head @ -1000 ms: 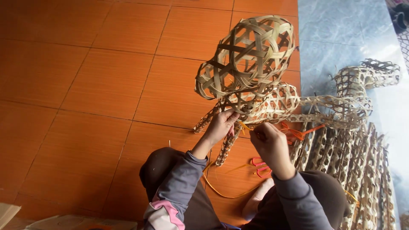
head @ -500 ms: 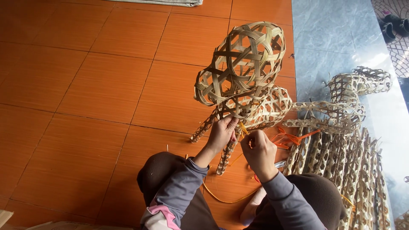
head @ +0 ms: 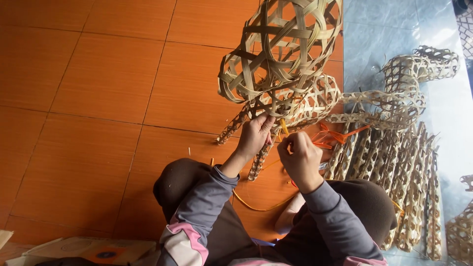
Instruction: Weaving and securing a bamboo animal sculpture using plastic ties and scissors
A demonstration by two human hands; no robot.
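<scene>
The left hand (head: 255, 134) is seen from above, its fingers curled and closed around the narrow lower part of a woven bamboo frame (head: 281, 54), just where the open lattice body narrows. The right hand (head: 299, 158) is held just beside it, fingers pressed together into a loose fist, pinching a thin yellow strip (head: 284, 126) that rises toward the weave. Both forearms are covered by grey sleeves (head: 207, 197) with a pink band near the elbow.

The woven bamboo frame is held up above an orange tiled floor (head: 98, 88); its rounded, basket-like top is made of wide pale strips crossed in an open star pattern, and thinner plaited legs (head: 258, 160) hang from it, one passing between the hands. An orange cord (head: 335, 138) is looped just to the right of the right hand, and a yellow-orange strand (head: 256, 204) curves across the floor below the wrists.

To the right, more finished woven pieces (head: 394, 162) are laid in a row, partly on a grey-blue stone strip (head: 379, 44) that borders the tiles. At the lower left corner, a flattened brown cardboard box (head: 84, 249) is seen, marked by a round blue-and-orange label; its print is too small to be made out.
</scene>
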